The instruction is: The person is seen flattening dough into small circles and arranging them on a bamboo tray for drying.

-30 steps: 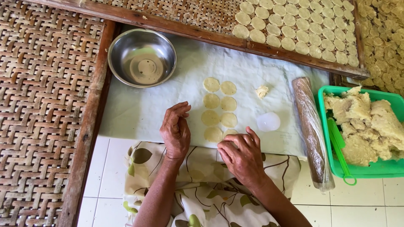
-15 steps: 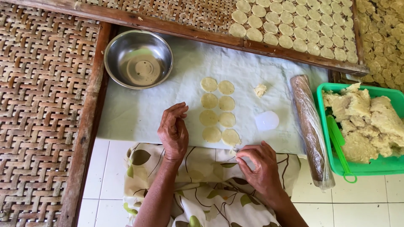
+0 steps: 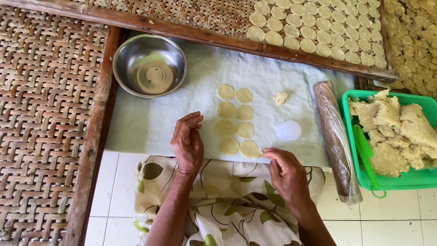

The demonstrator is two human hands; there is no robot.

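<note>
We see a steel bowl [image 3: 149,66] at upper left on the white sheet [image 3: 136,127]. Left hand [image 3: 187,143] rests at centre, loosely curled, grasping nothing, just left of the dough discs [image 3: 235,119]. Right hand [image 3: 287,171] at lower centre pinches the edge of the bottom-right disc [image 3: 250,149]. Rolling pin [image 3: 336,136] and green tub [image 3: 392,181] sit at right.
</note>
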